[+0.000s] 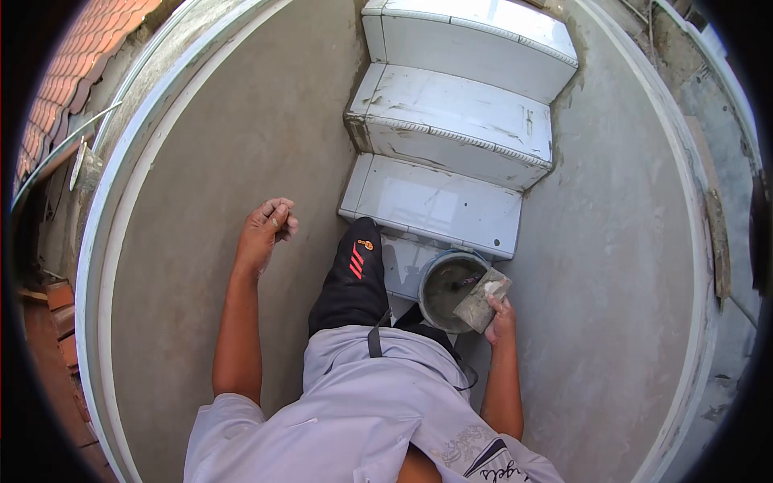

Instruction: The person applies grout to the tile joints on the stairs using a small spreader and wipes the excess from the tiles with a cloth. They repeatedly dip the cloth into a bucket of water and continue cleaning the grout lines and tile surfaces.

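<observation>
My right hand [501,320] grips a flat grey rectangular pad [481,301] by its lower right edge, with a whitish patch on its upper part. The pad is tilted and overlaps the right rim of a round bucket [428,310] holding murky grey liquid. Something small and dark shows in the liquid. My left hand [270,233] is raised in front of the left wall, its fingers curled in and the thumb against them, with nothing seen in it. Grey residue marks its fingertips.
White tiled steps [439,201] climb ahead, with grey smears on the treads and ribbed edges. A plastered wall [201,161] rises on the left and another wall [612,241] on the right. My bent knee [361,249] is close to the lowest steps. Roof tiles [72,68] lie beyond the left wall.
</observation>
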Action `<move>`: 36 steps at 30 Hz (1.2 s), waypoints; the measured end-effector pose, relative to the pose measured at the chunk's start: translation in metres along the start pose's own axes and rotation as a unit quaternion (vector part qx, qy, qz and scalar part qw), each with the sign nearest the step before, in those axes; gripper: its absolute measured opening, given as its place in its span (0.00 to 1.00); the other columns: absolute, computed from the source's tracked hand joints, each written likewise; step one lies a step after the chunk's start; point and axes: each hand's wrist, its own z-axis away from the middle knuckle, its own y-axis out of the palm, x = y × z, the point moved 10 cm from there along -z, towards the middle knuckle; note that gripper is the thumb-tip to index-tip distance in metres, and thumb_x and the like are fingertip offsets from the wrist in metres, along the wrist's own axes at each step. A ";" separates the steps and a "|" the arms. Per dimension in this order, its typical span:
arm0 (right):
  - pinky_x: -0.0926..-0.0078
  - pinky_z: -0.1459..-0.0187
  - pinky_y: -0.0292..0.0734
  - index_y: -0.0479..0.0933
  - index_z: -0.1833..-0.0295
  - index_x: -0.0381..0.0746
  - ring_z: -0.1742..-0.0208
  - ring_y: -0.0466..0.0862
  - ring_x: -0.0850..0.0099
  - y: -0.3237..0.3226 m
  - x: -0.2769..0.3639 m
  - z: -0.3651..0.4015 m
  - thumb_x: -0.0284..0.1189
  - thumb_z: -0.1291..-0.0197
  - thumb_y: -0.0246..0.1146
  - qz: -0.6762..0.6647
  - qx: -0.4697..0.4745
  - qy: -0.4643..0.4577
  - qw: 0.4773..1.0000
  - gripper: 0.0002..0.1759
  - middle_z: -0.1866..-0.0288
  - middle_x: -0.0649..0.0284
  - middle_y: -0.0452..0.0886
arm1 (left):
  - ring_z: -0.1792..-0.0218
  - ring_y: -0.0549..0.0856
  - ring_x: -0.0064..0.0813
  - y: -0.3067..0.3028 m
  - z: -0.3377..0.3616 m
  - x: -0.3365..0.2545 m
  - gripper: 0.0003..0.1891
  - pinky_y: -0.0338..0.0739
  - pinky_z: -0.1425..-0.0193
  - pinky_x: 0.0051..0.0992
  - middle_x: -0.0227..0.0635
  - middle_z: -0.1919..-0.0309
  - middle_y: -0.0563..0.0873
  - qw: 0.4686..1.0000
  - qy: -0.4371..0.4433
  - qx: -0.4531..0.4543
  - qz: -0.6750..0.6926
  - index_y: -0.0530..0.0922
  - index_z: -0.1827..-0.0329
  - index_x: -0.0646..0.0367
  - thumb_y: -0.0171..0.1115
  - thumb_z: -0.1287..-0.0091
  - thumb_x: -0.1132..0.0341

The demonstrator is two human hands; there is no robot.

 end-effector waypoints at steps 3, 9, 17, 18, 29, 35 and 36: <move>0.61 0.31 0.75 0.69 0.26 0.34 0.34 0.81 0.62 0.000 -0.006 -0.004 0.23 0.35 0.65 0.012 -0.007 0.028 0.999 0.31 0.34 0.59 0.81 | 0.66 0.83 0.18 -0.019 -0.002 -0.003 0.10 0.74 0.62 0.22 0.24 0.68 0.86 1.000 0.001 0.017 -0.025 0.81 0.49 0.51 0.60 0.20 0.57; 0.60 0.32 0.75 0.70 0.26 0.35 0.34 0.81 0.62 -0.009 -0.014 -0.006 0.23 0.33 0.64 0.055 -0.021 0.055 0.997 0.30 0.35 0.59 0.82 | 0.66 0.83 0.18 -0.023 -0.015 0.010 0.11 0.75 0.61 0.22 0.25 0.67 0.86 0.995 -0.017 0.048 -0.086 0.83 0.49 0.54 0.61 0.20 0.56; 0.54 0.29 0.75 0.65 0.22 0.38 0.31 0.79 0.59 -0.029 -0.013 -0.005 0.25 0.33 0.64 0.039 -0.078 0.038 0.995 0.34 0.29 0.58 0.76 | 0.64 0.83 0.19 -0.023 -0.021 0.018 0.12 0.74 0.59 0.22 0.26 0.65 0.86 0.995 -0.028 0.044 -0.084 0.84 0.53 0.54 0.62 0.21 0.55; 0.53 0.29 0.74 0.64 0.21 0.39 0.31 0.79 0.58 -0.027 -0.015 -0.009 0.25 0.32 0.64 0.039 -0.076 0.035 0.996 0.34 0.29 0.58 0.76 | 0.64 0.83 0.19 -0.023 -0.018 0.018 0.13 0.74 0.59 0.23 0.26 0.65 0.86 0.995 -0.034 0.034 -0.090 0.84 0.53 0.54 0.62 0.21 0.55; 0.53 0.27 0.72 0.70 0.26 0.41 0.32 0.79 0.61 -0.033 -0.063 -0.049 0.26 0.31 0.65 -0.043 -0.040 0.140 0.988 0.28 0.33 0.62 0.79 | 0.64 0.83 0.20 -0.008 -0.009 0.000 0.16 0.74 0.59 0.23 0.27 0.68 0.87 0.989 -0.064 0.020 -0.134 0.85 0.61 0.56 0.63 0.21 0.52; 0.49 0.27 0.71 0.75 0.31 0.40 0.33 0.80 0.58 -0.023 -0.134 -0.139 0.29 0.33 0.66 -0.081 -0.037 0.139 0.986 0.25 0.36 0.61 0.82 | 0.62 0.83 0.21 -0.009 -0.005 -0.005 0.17 0.73 0.58 0.24 0.28 0.65 0.86 0.985 -0.084 0.006 -0.153 0.83 0.59 0.56 0.61 0.21 0.51; 0.49 0.27 0.72 0.76 0.32 0.40 0.34 0.81 0.57 -0.025 -0.148 -0.161 0.28 0.33 0.66 -0.092 -0.052 0.116 0.988 0.24 0.37 0.61 0.83 | 0.62 0.83 0.21 -0.017 -0.010 0.004 0.17 0.73 0.58 0.24 0.28 0.65 0.86 0.983 -0.093 0.012 -0.159 0.82 0.59 0.56 0.61 0.20 0.50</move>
